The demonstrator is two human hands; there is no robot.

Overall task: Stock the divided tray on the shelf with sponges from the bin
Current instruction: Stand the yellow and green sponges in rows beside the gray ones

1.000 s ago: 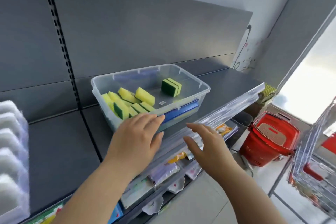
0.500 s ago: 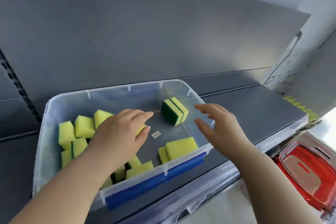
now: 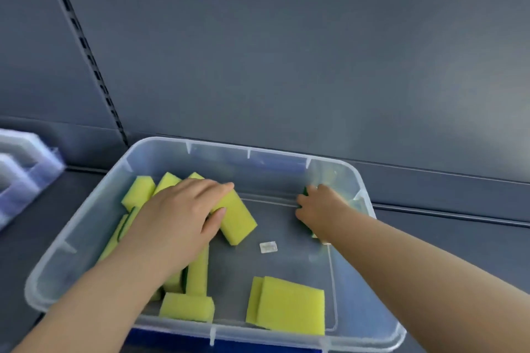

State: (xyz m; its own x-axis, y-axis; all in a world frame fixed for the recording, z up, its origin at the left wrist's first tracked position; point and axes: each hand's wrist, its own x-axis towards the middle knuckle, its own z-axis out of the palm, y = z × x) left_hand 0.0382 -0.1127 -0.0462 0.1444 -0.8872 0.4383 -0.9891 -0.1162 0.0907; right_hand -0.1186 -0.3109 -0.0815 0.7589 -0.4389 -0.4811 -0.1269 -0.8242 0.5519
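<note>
Both hands are inside the clear bin [image 3: 86,221], which stands on the grey shelf [image 3: 447,198]. The left hand [image 3: 177,218] lies over a yellow sponge [image 3: 239,222], with the fingers along its far edge and the thumb against its near side, so it grips this one. More sponges [image 3: 137,192] are partly under this hand and to the left of it. The right hand [image 3: 319,206] is curled around a green-backed sponge [image 3: 305,190] at the far right wall of the bin, gripping it. Nearer than both hands, between the forearms, two flat sponges [image 3: 289,306] lie on the bin floor. The divided tray [image 3: 25,169], blurred, stands well to the left of the left hand, on the same shelf
</note>
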